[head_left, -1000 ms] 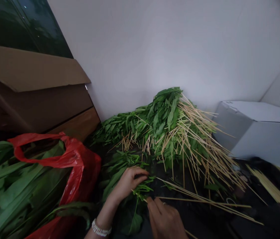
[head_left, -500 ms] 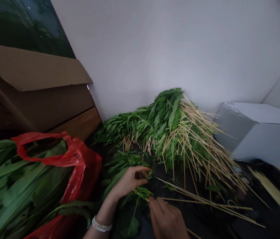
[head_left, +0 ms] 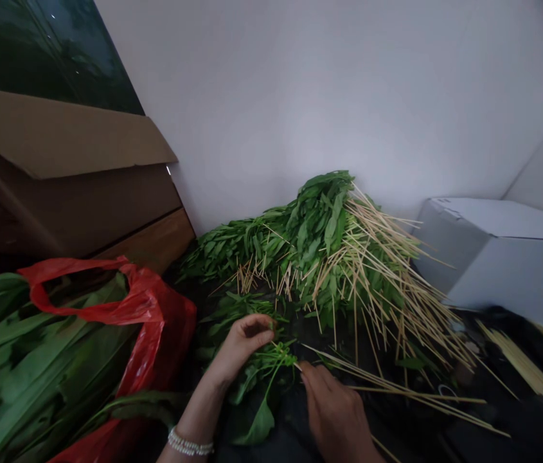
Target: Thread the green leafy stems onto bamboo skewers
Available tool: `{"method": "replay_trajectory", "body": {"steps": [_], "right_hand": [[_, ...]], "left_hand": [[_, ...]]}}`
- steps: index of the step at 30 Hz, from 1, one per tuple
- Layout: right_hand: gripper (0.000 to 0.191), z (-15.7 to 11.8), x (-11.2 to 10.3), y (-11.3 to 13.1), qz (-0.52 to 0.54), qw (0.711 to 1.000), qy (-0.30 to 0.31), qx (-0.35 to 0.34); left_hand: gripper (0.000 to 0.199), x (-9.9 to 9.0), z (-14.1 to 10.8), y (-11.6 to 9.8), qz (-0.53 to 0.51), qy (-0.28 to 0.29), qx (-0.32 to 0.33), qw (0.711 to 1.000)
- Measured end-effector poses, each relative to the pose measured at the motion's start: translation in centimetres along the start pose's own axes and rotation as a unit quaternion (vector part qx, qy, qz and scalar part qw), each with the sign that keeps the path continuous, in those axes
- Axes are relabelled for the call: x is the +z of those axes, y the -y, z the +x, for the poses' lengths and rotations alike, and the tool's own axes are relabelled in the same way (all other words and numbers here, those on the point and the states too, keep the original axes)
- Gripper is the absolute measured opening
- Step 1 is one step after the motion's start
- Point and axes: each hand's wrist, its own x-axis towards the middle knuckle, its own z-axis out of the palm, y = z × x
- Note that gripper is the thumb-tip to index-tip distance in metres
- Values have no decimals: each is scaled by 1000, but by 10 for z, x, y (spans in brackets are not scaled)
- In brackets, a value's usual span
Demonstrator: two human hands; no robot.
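My left hand (head_left: pixel 245 344), with a beaded bracelet (head_left: pixel 190 444) at the wrist, is curled above a small bunch of green leaves (head_left: pixel 256 379); its thumb and fingertips meet near the stems, and what they grip is too small to make out. Just right of the bunch, my right hand (head_left: pixel 333 405) pinches a thin wooden stick, whose pale tip enters the stems. A loose leaf (head_left: pixel 258 424) hangs down from the bunch. Behind the hands lies a large heap of leafy skewers (head_left: pixel 319 225), their bare sticks (head_left: pixel 425 328) pointing right.
At the left, a red plastic bag (head_left: pixel 155 308) holds long green leaves (head_left: pixel 35 360). Behind it is an open cardboard box (head_left: pixel 73 212). A white box (head_left: pixel 512 270) stands at the right, near a bundle of sticks (head_left: pixel 531 373). Several loose sticks (head_left: pixel 406 389) lie beside my right hand.
My left hand has shifted slightly left, its fingers curling closer together. My right hand has moved a little right with the stick, and more of the leafy bunch shows between the hands.
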Motion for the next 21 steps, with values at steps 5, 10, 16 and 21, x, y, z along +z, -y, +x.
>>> {"method": "replay_trajectory", "body": {"steps": [5,10,16,21], "right_hand": [[33,2,-2,-4,13,1000,-16,11],[34,4,-4,-4,21,999,-23,16],[34,5,-5,-5,23,999,-24,19],[34,3,-3,-6,33,999,-16,31]], "left_hand": [[29,-3,0,-1,-21,-34,2,999],[32,5,-4,-4,44,11,-11,999],[27,6,-6,-4,60,31,15,998],[27,7,-7,-7,73,24,21,997]]}}
